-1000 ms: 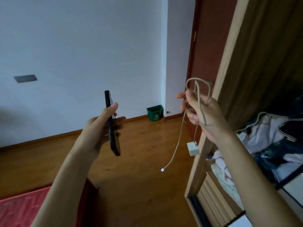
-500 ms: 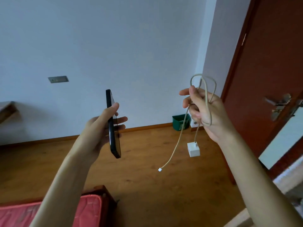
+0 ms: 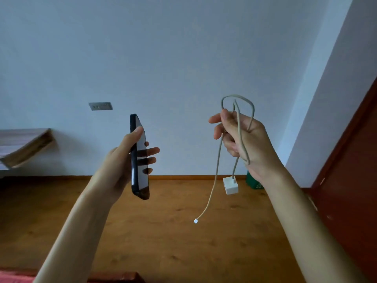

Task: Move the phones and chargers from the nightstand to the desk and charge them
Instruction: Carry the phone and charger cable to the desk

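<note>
My left hand (image 3: 124,158) grips a black phone (image 3: 140,172) upright, edge-on to me, thumb on its near side and fingertips past its far side. My right hand (image 3: 242,139) holds a bunched beige charger cable (image 3: 239,119), looped above the fist. From that fist hang a white plug cube (image 3: 231,185) and the cable's loose end with a small white connector (image 3: 195,221). Both hands are raised in mid-air above a wooden floor. A wooden desk corner (image 3: 26,144) shows at the left edge, against the wall.
A wall socket plate (image 3: 100,106) sits on the white wall above the desk side. A dark red door (image 3: 350,180) stands at the right. A green bin (image 3: 253,181) is partly hidden behind my right wrist. A red bed edge (image 3: 14,277) lies bottom left.
The view has swung left: the wardrobe and then most of the door left the frame, and the desk corner and socket plate came further in. Both hands keep their holds.
</note>
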`<state>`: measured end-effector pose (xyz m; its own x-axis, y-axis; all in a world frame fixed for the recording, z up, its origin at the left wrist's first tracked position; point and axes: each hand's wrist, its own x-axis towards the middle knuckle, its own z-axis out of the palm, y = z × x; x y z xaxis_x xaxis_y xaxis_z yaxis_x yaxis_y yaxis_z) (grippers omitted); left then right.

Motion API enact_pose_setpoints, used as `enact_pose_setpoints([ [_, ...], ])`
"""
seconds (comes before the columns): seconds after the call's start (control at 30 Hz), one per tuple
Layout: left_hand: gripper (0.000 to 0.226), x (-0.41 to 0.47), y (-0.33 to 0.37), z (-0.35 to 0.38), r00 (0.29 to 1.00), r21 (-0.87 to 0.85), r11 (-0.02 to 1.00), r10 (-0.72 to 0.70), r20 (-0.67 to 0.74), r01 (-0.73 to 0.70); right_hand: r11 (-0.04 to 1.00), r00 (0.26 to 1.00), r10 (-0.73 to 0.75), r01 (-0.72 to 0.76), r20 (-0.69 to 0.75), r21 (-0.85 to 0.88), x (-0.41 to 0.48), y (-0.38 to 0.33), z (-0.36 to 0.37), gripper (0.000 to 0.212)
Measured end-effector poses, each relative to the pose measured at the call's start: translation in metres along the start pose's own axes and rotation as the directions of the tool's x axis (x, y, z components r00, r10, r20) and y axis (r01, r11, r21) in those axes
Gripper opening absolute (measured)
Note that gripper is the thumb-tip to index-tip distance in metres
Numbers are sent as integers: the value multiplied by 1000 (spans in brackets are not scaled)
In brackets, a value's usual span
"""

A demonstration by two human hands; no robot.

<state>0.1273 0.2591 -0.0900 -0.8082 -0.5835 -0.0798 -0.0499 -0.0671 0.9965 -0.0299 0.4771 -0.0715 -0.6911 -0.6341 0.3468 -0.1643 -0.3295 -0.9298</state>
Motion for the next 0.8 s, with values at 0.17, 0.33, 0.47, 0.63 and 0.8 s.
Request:
enact_pose_setpoints([
  [0.17, 84, 68, 23, -14, 997, 7, 1000, 31, -74, -30, 1000, 999, 14, -14, 33, 3, 89, 22, 5, 30],
  [0.33, 79, 122, 27, -45, 987, -3, 999, 52, -153, -53, 999, 996, 34, -34, 81, 2, 170, 56, 22, 30],
  [0.47, 83, 166, 21, -81, 981, -43, 998, 35, -192, -44, 999, 990, 48, -49, 135, 0, 228, 88, 48, 31],
  [0.63, 84, 237, 16, -143, 969, -61, 997, 22, -246, -38, 1000, 982, 23, -20, 187, -19, 301, 129, 94, 31],
  [0.8, 87, 296, 23, -209, 967, -92, 996, -9, -255, -15, 999, 981, 51, -47, 186, -27, 371, 162, 151, 32],
])
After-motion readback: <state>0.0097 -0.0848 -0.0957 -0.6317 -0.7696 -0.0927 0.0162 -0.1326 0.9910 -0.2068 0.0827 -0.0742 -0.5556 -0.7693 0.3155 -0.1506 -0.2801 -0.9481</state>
